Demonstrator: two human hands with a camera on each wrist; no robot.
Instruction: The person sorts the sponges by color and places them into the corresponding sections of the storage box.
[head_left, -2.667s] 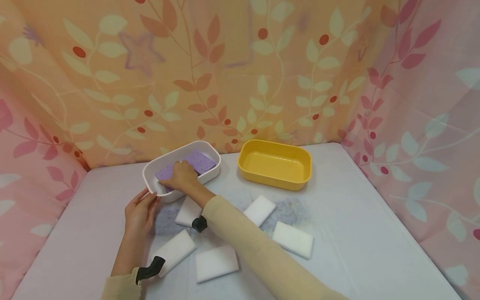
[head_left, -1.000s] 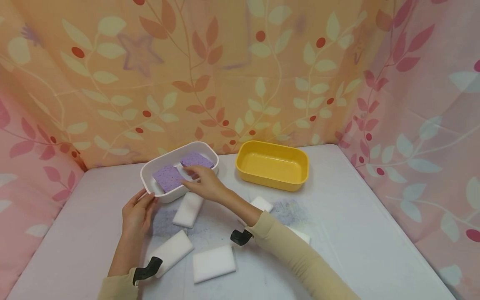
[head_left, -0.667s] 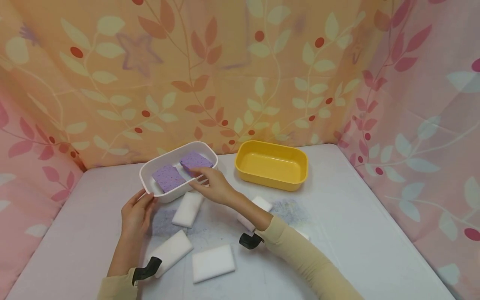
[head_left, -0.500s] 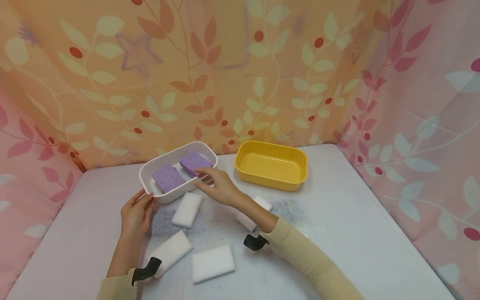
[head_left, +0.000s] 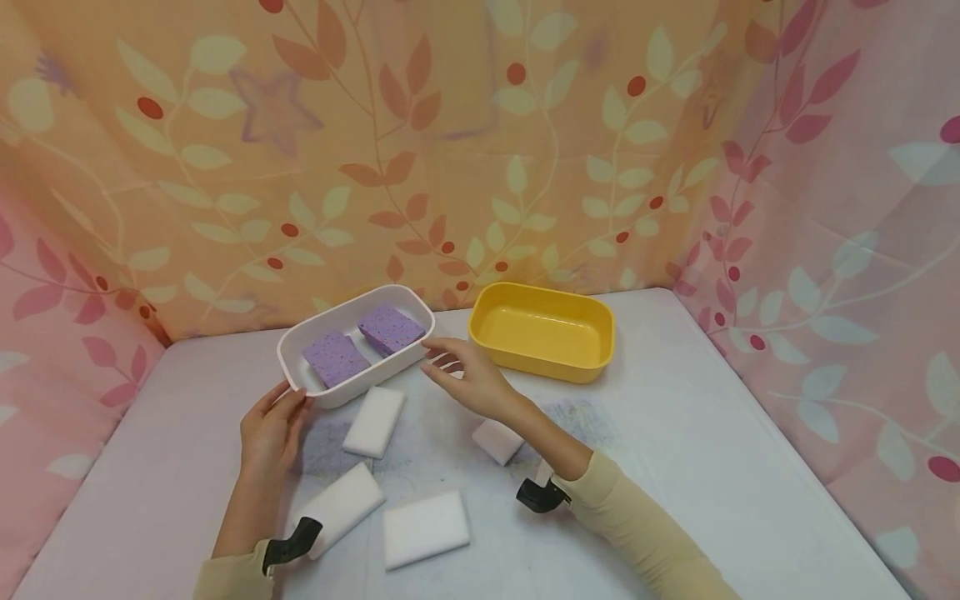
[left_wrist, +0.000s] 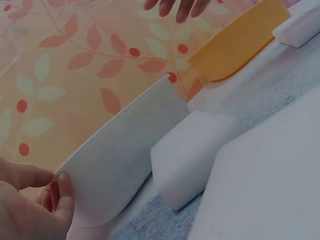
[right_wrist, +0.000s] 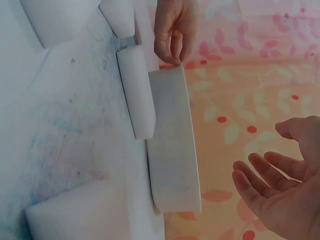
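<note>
My left hand (head_left: 270, 429) pinches the near left rim of a white container (head_left: 405, 357) between thumb and fingers; the left wrist view shows the thumb (left_wrist: 35, 176) over that rim. Inside lie two purple speckled sponges (head_left: 335, 360), side by side with a gap between them, the right one (head_left: 390, 329) against the far right end. Just off the container's right end hovers my right hand (head_left: 472, 379), its fingers loosely bent and nothing in them. In the right wrist view this hand (right_wrist: 280, 190) has its palm and spread fingers showing.
A yellow container (head_left: 536, 365) stands at the back, right of the white one. Several white sponges lie on the white cloth in front: one (head_left: 373, 422) close to the white container, others (head_left: 426, 531) nearer me, and one (head_left: 497, 442) partly behind my right forearm. Patterned curtains enclose the table.
My right hand has let go of a purple sponge and drawn back rightward out of the white container. The purple sponges now lie separate in view. My left hand has stayed on the rim.
</note>
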